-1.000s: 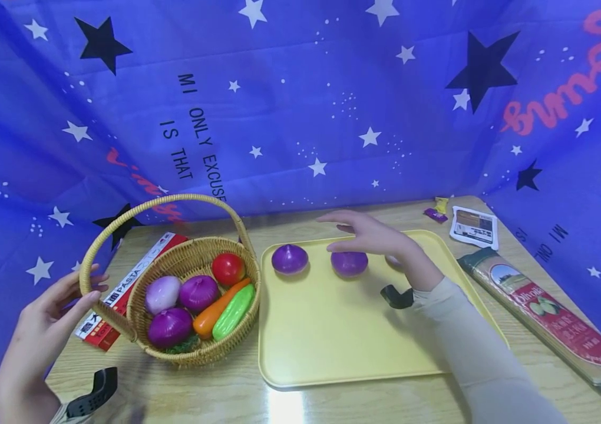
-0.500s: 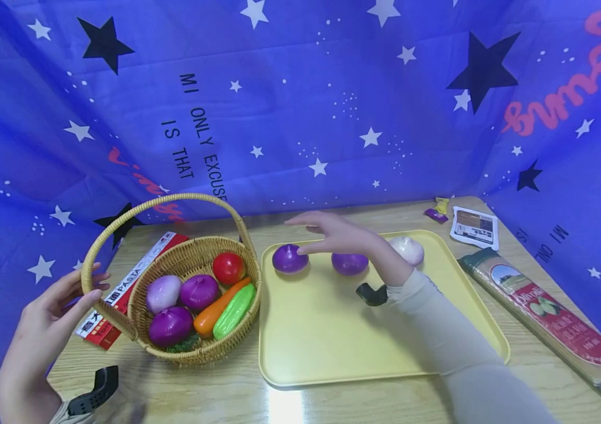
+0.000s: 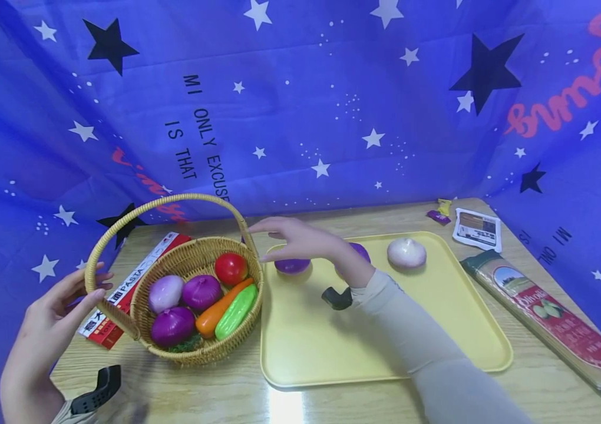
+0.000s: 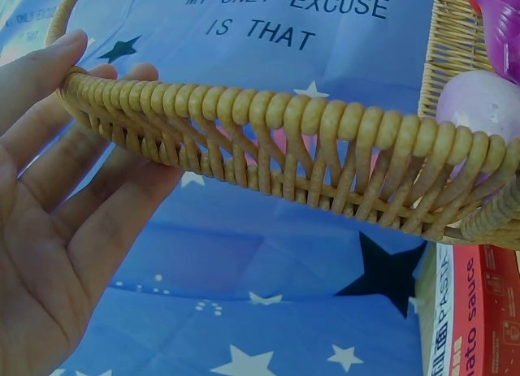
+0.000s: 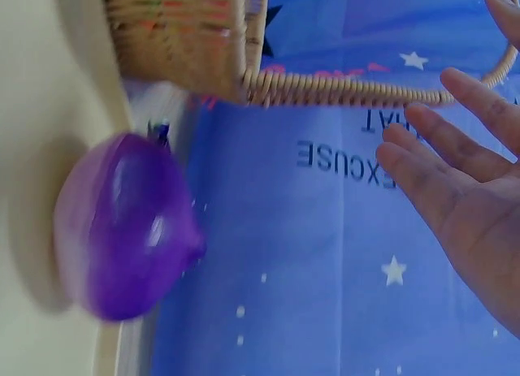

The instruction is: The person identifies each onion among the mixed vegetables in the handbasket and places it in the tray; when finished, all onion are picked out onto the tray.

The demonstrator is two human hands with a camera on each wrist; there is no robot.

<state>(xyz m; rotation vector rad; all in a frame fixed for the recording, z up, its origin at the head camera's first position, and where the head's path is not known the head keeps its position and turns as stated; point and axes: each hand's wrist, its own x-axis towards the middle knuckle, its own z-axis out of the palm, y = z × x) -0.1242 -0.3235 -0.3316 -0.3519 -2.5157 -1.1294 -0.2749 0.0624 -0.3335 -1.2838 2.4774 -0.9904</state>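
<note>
Your left hand rests open against the wicker basket, its straight fingers lying along the arched handle at the basket's left side; nothing is gripped. The basket stands on the wooden worktop just left of the yellow tray, touching or nearly touching its edge. In the basket lie a pale onion, two purple onions, a tomato, a carrot and a green cucumber.

Your right hand hovers open and empty, fingers spread and pointing toward the basket, above the tray's far left corner and just over the leftmost purple onion on the tray. A second purple onion on the tray is partly hidden behind your wrist, and a pale onion on the tray sits further right.

A red pasta box lies partly under the basket, and a long spaghetti packet lies right of the tray.
</note>
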